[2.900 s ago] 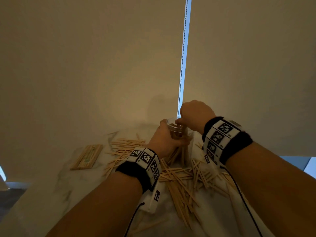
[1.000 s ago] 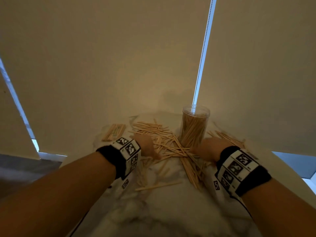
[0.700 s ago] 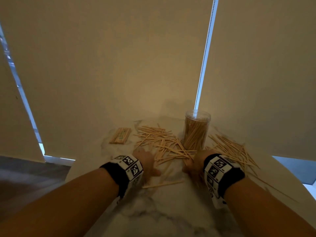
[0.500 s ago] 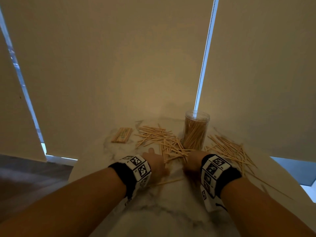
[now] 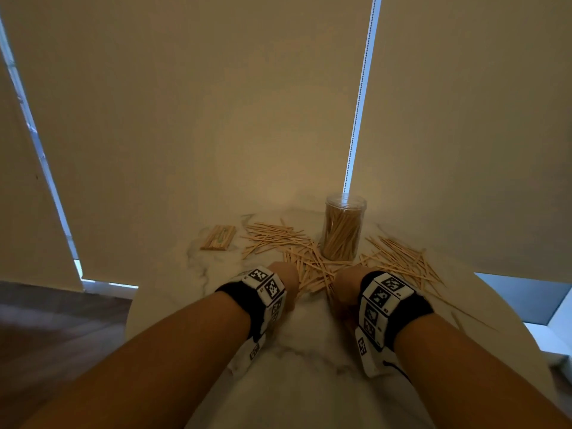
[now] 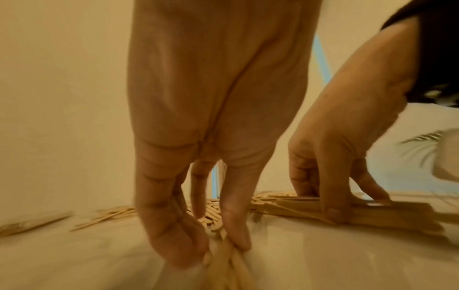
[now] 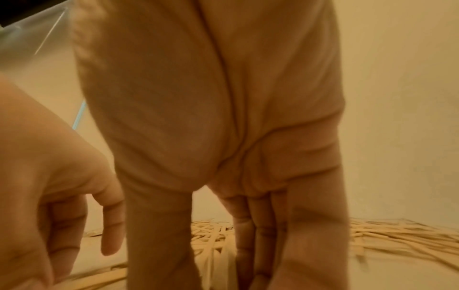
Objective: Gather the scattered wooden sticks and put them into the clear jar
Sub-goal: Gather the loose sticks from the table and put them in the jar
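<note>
The clear jar (image 5: 343, 230) stands upright at the back of the marble table, packed with sticks. Loose wooden sticks (image 5: 309, 267) lie fanned around its foot on the left, front and right. Both hands are down on the pile just in front of the jar. My left hand (image 6: 223, 249) pinches a small cluster of sticks (image 6: 231, 263) between thumb and fingers against the tabletop. My right hand (image 6: 332, 204) has its fingers curled over a thicker bundle of sticks (image 6: 387, 213) lying flat. In the right wrist view its fingers (image 7: 248, 235) point down into the pile.
A tidy flat bundle of sticks (image 5: 218, 241) lies apart at the back left. The round marble table (image 5: 309, 382) ends close behind the jar at drawn blinds. More sticks (image 5: 399, 261) spread to the right of the jar. Floor shows at the left.
Both hands left the jar and came down onto the pile. Over the last second they drew closer together, raking sticks inward in front of the jar.
</note>
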{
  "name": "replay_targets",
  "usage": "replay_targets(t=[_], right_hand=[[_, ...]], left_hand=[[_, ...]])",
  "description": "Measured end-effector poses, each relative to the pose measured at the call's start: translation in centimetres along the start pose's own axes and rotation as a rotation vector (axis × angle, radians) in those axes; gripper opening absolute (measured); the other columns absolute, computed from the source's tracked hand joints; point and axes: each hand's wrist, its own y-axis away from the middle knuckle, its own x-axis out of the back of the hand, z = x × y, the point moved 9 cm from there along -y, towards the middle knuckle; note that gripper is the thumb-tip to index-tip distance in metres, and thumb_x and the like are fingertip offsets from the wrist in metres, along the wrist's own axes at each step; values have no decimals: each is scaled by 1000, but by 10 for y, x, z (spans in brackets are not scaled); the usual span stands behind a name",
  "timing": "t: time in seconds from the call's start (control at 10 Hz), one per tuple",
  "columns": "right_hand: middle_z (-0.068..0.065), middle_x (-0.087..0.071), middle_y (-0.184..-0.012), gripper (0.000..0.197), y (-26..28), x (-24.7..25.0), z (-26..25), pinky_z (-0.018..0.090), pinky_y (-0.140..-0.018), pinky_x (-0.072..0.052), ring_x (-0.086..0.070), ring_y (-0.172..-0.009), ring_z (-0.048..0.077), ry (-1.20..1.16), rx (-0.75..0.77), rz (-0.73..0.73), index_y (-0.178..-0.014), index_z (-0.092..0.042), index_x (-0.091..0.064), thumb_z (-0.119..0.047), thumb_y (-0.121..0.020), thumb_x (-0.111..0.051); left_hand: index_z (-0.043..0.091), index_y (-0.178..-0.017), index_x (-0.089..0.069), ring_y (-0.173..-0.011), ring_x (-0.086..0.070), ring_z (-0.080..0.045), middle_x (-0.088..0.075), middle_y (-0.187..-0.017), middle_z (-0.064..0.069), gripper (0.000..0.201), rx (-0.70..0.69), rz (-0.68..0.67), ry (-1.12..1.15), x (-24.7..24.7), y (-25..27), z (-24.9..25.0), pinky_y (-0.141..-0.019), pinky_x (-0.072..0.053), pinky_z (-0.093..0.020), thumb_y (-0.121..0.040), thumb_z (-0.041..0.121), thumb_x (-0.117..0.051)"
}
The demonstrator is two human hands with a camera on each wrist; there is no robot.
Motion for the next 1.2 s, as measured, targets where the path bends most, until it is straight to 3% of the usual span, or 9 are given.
replay_targets(t=[0.2,0.4,0.6,0.7,0.8,0.9,1.0,1.1,1.2], right_hand=[[7,-55,-103,35,10,-14,-1,35,-92,-49,-52,-92,23,-35,-17,-32,-124,-7,-64,-30,-98,-54],[8,-54,-99,32,25,-18,-3,33,-79,-46,-51,-89,24,-14,-15,-56,-120,-4,-65,-24,-98,-55],[15,-54,-112,35,39,-14,-6,35,-87,-45,-53,-98,27,-38,2,-56,-128,-3,-58,-18,-101,-44],[7,-60,-107,25,47,-10,-4,32,-83,-42,-54,-91,22,-101,16,-25,-115,-9,-60,-18,-100,-43],[1,-49,-72,26,46,-8,5,27,-60,-42,-44,-60,14,-189,-28,20,-75,-9,-55,-12,-99,-44],[5,-62,-75,20,53,-5,6,25,-56,-49,-55,-61,17,-286,-32,45,-74,-3,-63,-7,-93,-57],[9,-68,-85,17,58,-1,6,21,-53,-47,-57,-64,17,-328,-24,108,-84,-2,-67,-11,-94,-57],[7,-66,-82,22,75,13,2,16,-54,-47,-57,-65,15,-500,-21,218,-78,-8,-61,-14,-98,-52],[2,-62,-77,23,63,16,7,11,-48,-46,-58,-62,12,-669,-7,299,-74,-11,-57,-14,-97,-52]], left_hand=[[2,-123,-67,-122,-57,-27,-62,-132,-12,38,-23,-90,37,-1,-6,-1,-79,-43,-27,-94,26,-67],[5,-126,-66,-124,-56,-28,-60,-136,-8,34,-5,-70,-14,-12,-9,-9,-96,-46,-32,-97,23,-63],[2,-126,-64,-125,-55,-27,-59,-136,-13,32,40,-38,24,-15,0,-25,-99,-45,-33,-99,16,-57],[-1,-132,-58,-129,-52,-27,-55,-140,-14,34,45,-6,75,-11,13,-24,-102,-42,-32,-102,13,-49],[-10,-126,-58,-121,-55,-34,-60,-127,-20,32,47,-45,91,-15,22,-28,-103,-42,-37,-101,7,-47],[-11,-99,-66,-88,-60,-34,-59,-91,-20,26,68,-45,214,-11,29,-30,-92,-47,-38,-101,2,-43],[6,-87,-59,-70,-57,-25,-57,-82,-12,35,90,54,605,-6,21,-40,-68,-44,-36,-107,17,-32],[10,-86,-48,-50,-33,-18,-38,-61,-4,48,141,66,996,-10,9,-41,-54,-31,-28,-102,52,-31],[14,-65,-46,-47,-38,-21,-40,-51,-4,82,35,182,1034,7,5,-25,-62,-39,-32,-73,94,-30]])
